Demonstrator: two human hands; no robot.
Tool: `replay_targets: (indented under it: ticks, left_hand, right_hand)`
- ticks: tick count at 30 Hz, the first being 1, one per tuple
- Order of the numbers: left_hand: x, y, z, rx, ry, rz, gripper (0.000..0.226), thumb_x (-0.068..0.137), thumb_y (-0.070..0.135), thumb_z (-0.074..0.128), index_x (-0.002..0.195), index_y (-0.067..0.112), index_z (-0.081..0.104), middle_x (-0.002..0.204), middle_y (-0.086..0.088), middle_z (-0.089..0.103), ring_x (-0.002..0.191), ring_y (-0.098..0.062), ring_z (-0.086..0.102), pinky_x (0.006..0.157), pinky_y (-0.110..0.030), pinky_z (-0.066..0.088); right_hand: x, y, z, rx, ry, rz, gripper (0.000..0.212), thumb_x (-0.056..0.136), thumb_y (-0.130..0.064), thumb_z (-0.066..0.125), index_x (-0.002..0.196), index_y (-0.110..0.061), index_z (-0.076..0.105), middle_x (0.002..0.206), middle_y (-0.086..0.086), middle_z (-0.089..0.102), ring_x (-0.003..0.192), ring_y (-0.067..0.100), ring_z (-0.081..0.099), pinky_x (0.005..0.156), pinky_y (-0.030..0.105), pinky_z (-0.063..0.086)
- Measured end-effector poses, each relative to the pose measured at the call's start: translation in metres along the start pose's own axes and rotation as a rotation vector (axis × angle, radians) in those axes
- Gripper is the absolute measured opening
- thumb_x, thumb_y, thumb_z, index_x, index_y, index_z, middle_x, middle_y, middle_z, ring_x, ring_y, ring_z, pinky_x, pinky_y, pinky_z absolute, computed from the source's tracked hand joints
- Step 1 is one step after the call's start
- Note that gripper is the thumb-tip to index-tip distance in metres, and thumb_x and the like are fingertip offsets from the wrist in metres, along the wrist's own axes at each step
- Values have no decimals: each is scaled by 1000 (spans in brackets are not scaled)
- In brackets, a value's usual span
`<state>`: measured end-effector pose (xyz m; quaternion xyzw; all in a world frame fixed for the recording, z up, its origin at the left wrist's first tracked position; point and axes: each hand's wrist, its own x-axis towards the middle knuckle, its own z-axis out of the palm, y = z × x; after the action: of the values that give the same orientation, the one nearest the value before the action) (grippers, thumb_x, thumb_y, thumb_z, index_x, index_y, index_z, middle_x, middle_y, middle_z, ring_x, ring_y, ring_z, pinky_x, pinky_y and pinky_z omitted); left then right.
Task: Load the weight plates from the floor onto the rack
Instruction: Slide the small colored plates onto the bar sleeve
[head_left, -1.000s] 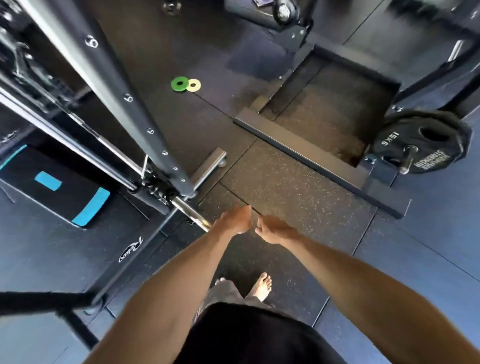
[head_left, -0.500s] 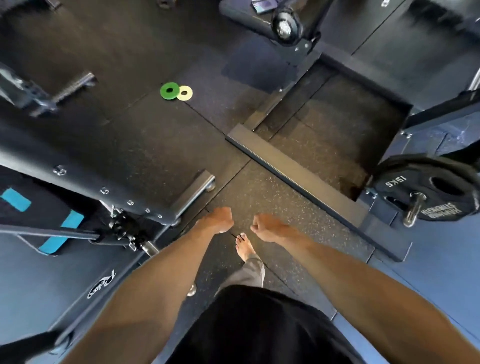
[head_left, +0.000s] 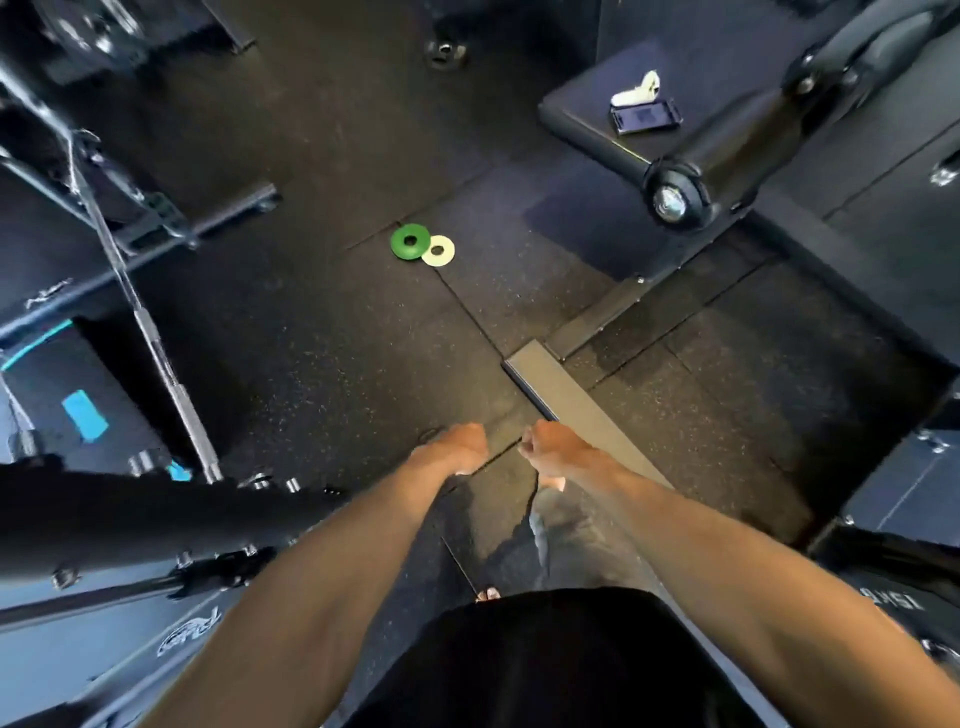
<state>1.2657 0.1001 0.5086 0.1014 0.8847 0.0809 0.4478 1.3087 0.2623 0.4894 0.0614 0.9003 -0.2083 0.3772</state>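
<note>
The dark speckled rubber floor (head_left: 322, 364) filled most of the frame. A black rack (head_left: 130, 525) crossed the lower left, one thick upright lying across the view with bolts along it. A padded bench (head_left: 576, 111) sat at the upper right, with a black roller (head_left: 727, 156) on the frame just beside it. A flat grey beam (head_left: 571, 395) ran on the floor from the centre toward the lower right. A steel barbell (head_left: 156, 353) slanted down the left side, and a black step (head_left: 78, 410) with blue patches lay at the left edge. At the lower right edge showed part of a black plate (head_left: 891, 600) with white lettering, cut off by the frame.

Two bare forearms reached forward from the bottom. The left hand (head_left: 457, 447) and right hand (head_left: 550, 449) were near each other at the centre, both with fingers curled under and holding nothing.

Well ahead of them, at the upper centre, a green plate (head_left: 410, 241) lay flat on the floor, touching a smaller pale plate (head_left: 438, 251) to its right. A phone (head_left: 645, 117) lay on the bench, with a small white thing (head_left: 636, 91) just above it.
</note>
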Motion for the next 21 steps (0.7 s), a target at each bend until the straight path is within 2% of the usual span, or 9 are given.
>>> replay_targets:
  ticks: [2,4,6,9,14,18,21]
  left_hand:
    - [24,7,-33,-52,46,-2,34,96,15,41,123,4,60,131,-19,60,120,-34,58,96,-39,48]
    - [43,10,-66,-95,59,-22,33,96,16,42,120,4,61,128,-19,62,119,-35,59,96,-39,48]
    - [63,15,-97,-131,62,-63,31,97,17,44,120,6,62,128,-17,63,118,-34,59,98,-40,47]
    - [87,17,-136,-217,87,-72,30,98,16,44,120,5,61,127,-17,63,118,-34,58,99,-40,46]
    - [138,8,-190,-295,109,-151,27,100,19,43,119,9,60,126,-13,63,116,-33,59,95,-40,46]
    - [190,-7,-237,-343,88,-193,26,100,15,41,119,12,60,127,-13,62,117,-32,58,91,-34,43]
    - [233,-29,-275,-381,59,-191,28,99,16,43,119,10,61,127,-14,63,117,-34,59,94,-36,45]
  right_hand:
    - [35,3,-33,-17,1,-37,40,101,-25,45,62,-19,36,86,16,53,87,32,60,72,32,44]
    - [67,3,-66,-26,-13,-42,26,99,-29,50,78,-15,57,93,13,64,96,32,65,82,35,52]
    - [96,0,-102,-69,-48,-84,22,97,-28,51,91,-11,64,99,13,68,103,33,65,86,36,53]
    - [142,-6,-143,-103,-67,-129,25,95,-22,50,101,-5,67,110,17,68,108,36,63,90,37,52]
    - [209,-29,-198,-158,-96,-158,27,97,-23,48,110,-7,66,116,16,68,110,35,63,89,37,52]
    - [279,-49,-231,-208,-143,-169,28,96,-24,49,107,-8,68,113,16,69,107,34,65,87,39,53]
    - [326,-71,-262,-230,-152,-163,29,97,-25,48,109,-9,69,116,15,68,109,33,64,90,39,52]
